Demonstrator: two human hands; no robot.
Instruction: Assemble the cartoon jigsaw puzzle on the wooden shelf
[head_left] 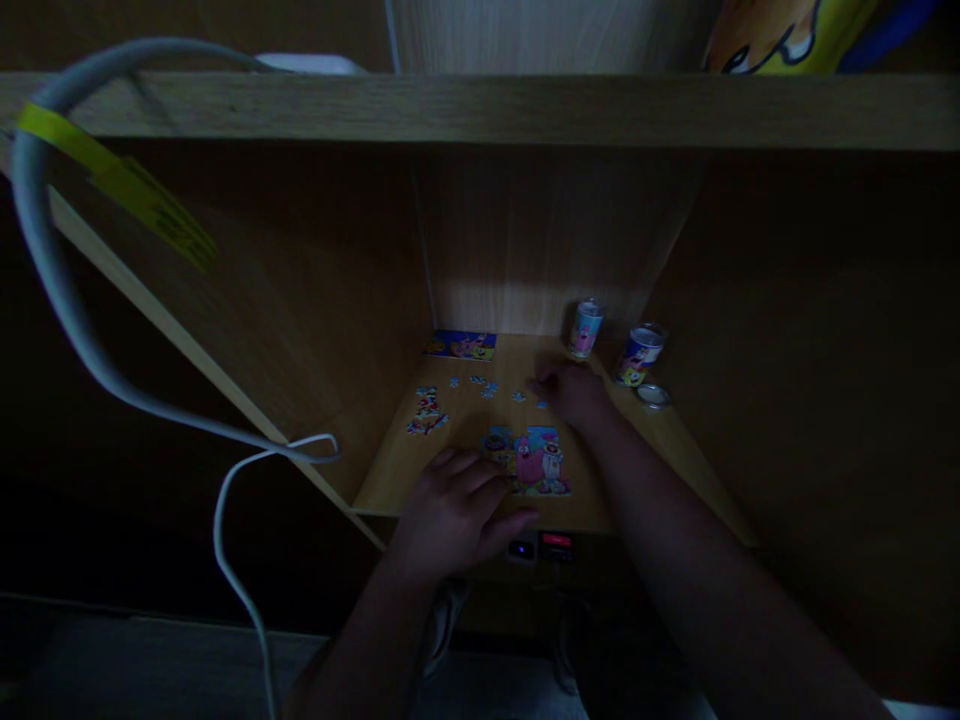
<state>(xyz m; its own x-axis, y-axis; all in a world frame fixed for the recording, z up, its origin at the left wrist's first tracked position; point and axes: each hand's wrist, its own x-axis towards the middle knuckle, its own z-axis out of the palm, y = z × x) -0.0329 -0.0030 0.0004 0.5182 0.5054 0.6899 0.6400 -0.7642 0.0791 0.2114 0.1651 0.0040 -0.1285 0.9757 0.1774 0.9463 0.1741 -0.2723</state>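
Note:
A partly joined jigsaw puzzle [529, 462] with a pink cartoon figure lies near the front edge of the wooden shelf board. My left hand [459, 500] rests over its left side, fingers loosely spread and thumb apart, hiding part of the picture. Farther back, my right hand [571, 392] is curled low over the board with its fingertips drawn together. Whatever lies between those fingertips is too dark and small to make out. Just below them is a blue puzzle piece [541, 404]. Loose blue pieces [488, 390] and a colourful cluster of pieces [427, 402] lie to the left.
A picture card [465, 345] lies at the back left. Two cartoon-printed tins [586, 328] stand at the back right, beside a round metal lid [653, 396]. An upper shelf edge [480, 108] crosses above, and a white cable [79, 320] loops down on the left.

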